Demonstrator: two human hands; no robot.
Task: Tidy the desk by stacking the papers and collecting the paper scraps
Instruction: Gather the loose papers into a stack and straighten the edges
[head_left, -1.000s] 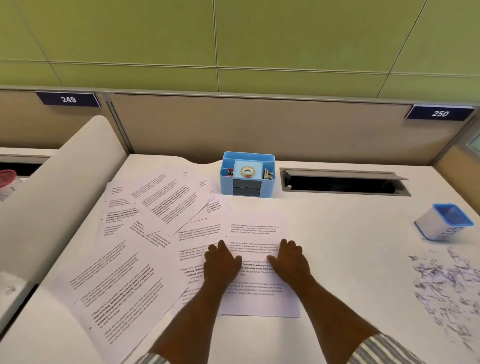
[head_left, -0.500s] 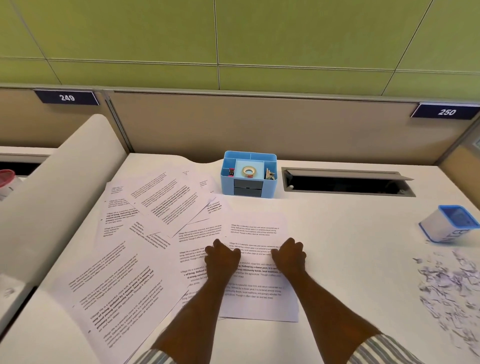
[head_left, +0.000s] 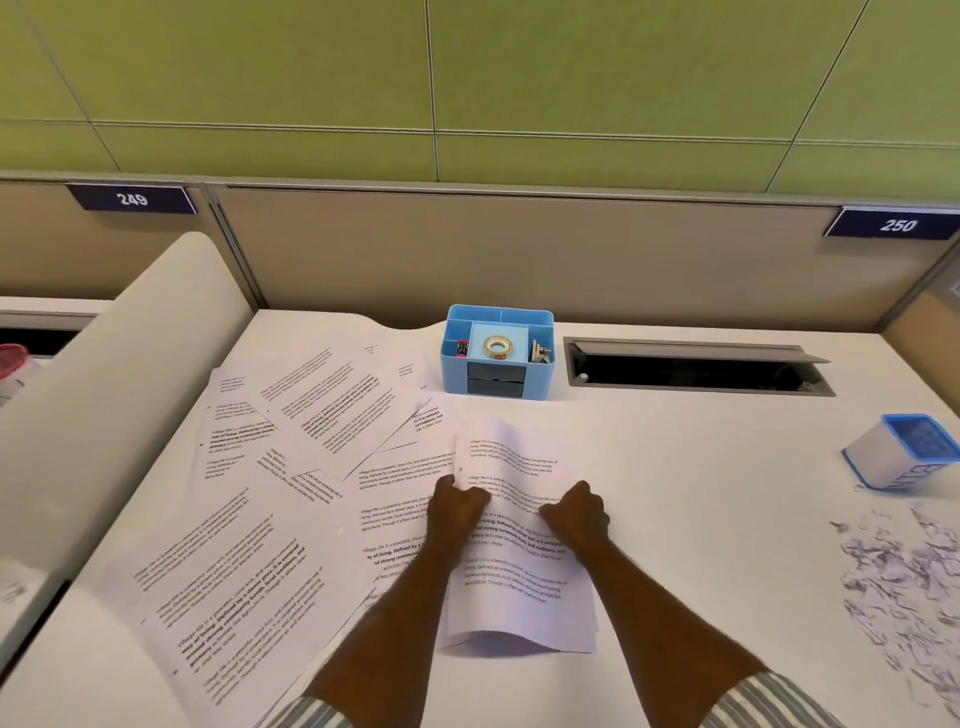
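The left hand (head_left: 457, 512) and right hand (head_left: 574, 514) curl round the side edges of a sheet (head_left: 514, 577) mid-bench (head_left: 701, 467), bowing it. A harder squeeze could crease it or drag the papers (head_left: 291, 467) fanned out on its left. Scraps (head_left: 893, 577) lie at the right. The organizer (head_left: 496, 374) holds tape (head_left: 497, 347) and small items. I cannot tell what the cup (head_left: 904, 452) holds.

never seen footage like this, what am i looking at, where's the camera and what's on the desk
There is no machine: a person works with bare hands, and the single camera sits on their head, looking forward and down. The left hand and right hand both grip printed sheets, bowed up off the white desk. More loose papers lie spread to the left. A blue organiser stands at the back, and paper scraps lie at the right near a white and blue tub.
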